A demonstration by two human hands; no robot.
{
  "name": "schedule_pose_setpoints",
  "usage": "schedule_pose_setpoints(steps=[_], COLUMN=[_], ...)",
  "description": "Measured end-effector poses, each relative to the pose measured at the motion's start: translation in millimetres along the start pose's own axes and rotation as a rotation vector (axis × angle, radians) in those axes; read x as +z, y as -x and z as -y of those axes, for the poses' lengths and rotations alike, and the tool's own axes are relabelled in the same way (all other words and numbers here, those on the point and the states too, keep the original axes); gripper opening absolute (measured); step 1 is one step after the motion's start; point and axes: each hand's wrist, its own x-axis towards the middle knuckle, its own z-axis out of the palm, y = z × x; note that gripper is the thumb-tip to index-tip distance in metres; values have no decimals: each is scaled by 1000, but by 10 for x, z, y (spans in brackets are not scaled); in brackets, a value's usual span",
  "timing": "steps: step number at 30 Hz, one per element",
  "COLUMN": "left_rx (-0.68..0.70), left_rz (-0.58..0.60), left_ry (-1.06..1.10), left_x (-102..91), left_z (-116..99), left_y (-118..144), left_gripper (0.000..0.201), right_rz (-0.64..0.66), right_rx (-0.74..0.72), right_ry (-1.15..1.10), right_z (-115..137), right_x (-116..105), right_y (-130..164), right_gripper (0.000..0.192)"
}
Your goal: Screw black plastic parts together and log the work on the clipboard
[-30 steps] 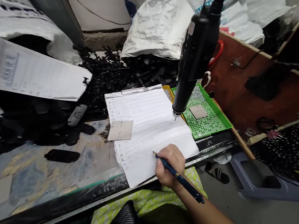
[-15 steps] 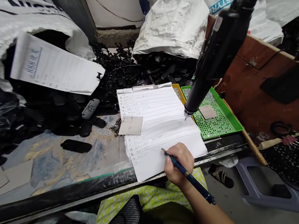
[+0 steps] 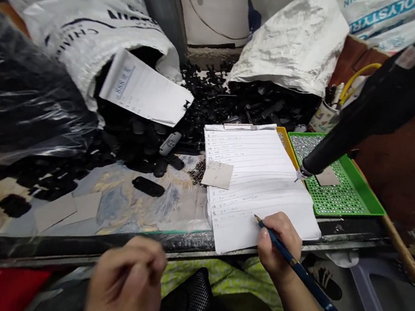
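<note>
My right hand [image 3: 280, 242] grips a dark blue pen [image 3: 299, 271], its tip at the handwritten lines of a paper sheet [image 3: 230, 233]. The sheet lies on a stack held by a metal clip at the top. A small cardboard piece [image 3: 217, 175] with faint writing rests on the sheet's left edge. In front of the table edge, my left hand [image 3: 128, 283] is raised, somewhat blurred. Its fingers are curled in with the thumb against them, and whatever they may hold is hidden. A black powered screwdriver [image 3: 355, 127] hangs at a slant above the paper's right side.
A green tray [image 3: 377, 211] of small metal parts stands right of the paper. Black plastic parts [image 3: 148, 186] lie on the left and spill from white sacks [image 3: 289, 47]. A notepad [image 3: 147, 89] rests on the left heap. Two cardboard pieces [image 3: 66, 211] lie near the front edge.
The view has swung left, so the scene sits further right. My left hand has come into sight at the bottom. The right hand still holds the pen over the paper.
</note>
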Motion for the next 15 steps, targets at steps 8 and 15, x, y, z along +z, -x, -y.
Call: schedule_pose_setpoints(steps=[8, 15], left_rx=[-196, -249], left_rz=[42, 126], left_ry=[24, -103], left_x=[143, 173], left_z=[422, 578], left_y=[-170, -229], left_gripper=[17, 16], right_rz=[-9, -8], right_rx=[15, 11], right_ry=[-11, -3], right_z=[5, 14], right_x=[24, 32], right_y=[8, 8], right_gripper=[16, 17])
